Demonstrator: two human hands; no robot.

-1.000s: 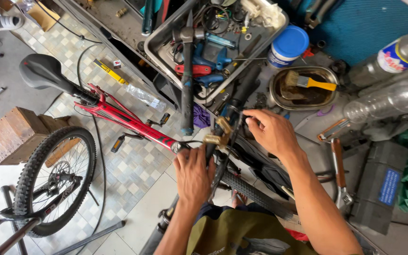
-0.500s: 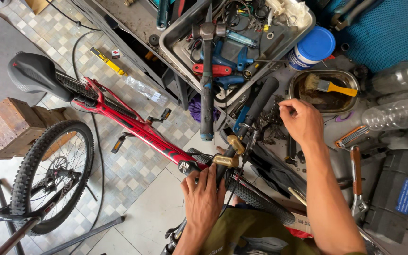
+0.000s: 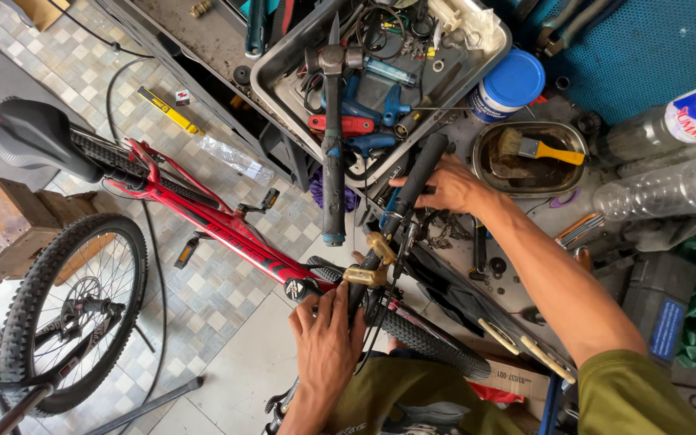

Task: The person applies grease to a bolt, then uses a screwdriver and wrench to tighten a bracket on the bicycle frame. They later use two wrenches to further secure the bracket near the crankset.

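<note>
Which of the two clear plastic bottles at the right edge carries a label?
The upper clear plastic bottle, with a coloured label; the lower clear plastic bottle beneath it is bare.

A floor of small checkered tiles in grey and cream gives way to plain pale slabs nearer me. A rough wooden block sits at the left. The grimy, dark tabletop runs along above, under even daylight.

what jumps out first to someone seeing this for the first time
The red bicycle frame with its black saddle runs across the tiled floor at left. The left hand lies on the front of the bike while the right hand touches the black handlebar grip, below the grey metal tool tray.
</note>
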